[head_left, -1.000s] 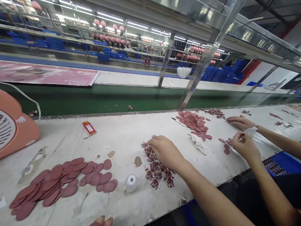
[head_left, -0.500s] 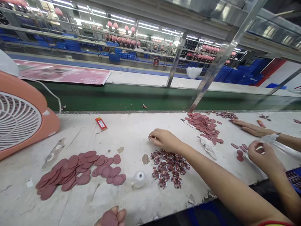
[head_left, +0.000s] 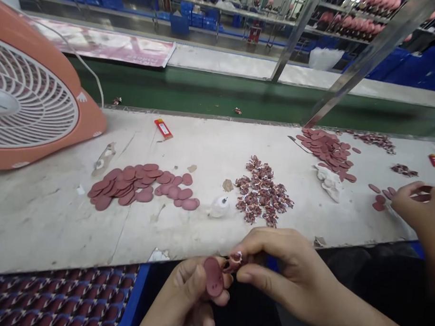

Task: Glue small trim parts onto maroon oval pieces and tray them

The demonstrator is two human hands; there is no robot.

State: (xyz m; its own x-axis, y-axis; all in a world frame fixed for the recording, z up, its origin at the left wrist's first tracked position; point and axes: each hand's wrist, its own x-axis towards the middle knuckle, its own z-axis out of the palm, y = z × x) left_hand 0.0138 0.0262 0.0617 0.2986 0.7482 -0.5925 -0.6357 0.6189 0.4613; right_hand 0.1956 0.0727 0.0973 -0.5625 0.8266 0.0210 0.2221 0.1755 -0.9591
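Note:
My left hand [head_left: 182, 292] pinches a flat maroon oval piece [head_left: 213, 279] with small holes near its lower end. Close against its edge, my right hand [head_left: 292, 275] grips a small brown figure-like part [head_left: 234, 261] with pale trim between thumb and fingers. Both hands are in front of the table edge. Beyond them lies a pile of similar small brown parts [head_left: 264, 193]. To the left spreads a heap of maroon ovals [head_left: 131, 181], and a small white bottle [head_left: 219, 207] with a dark tip stands between the two piles.
An orange fan [head_left: 88, 118] stands at left. A red-and-yellow packet [head_left: 163, 129] lies on the white table [head_left: 204, 143]. Below left is a blue tray [head_left: 136, 293] filled with rows of maroon pieces. A co-worker's hand [head_left: 419, 205] is at right, near another maroon heap [head_left: 327, 150].
My right hand has come back from above the pile of small parts, bringing one beside my left hand. My left hand has risen with its oval. The view has tipped downward.

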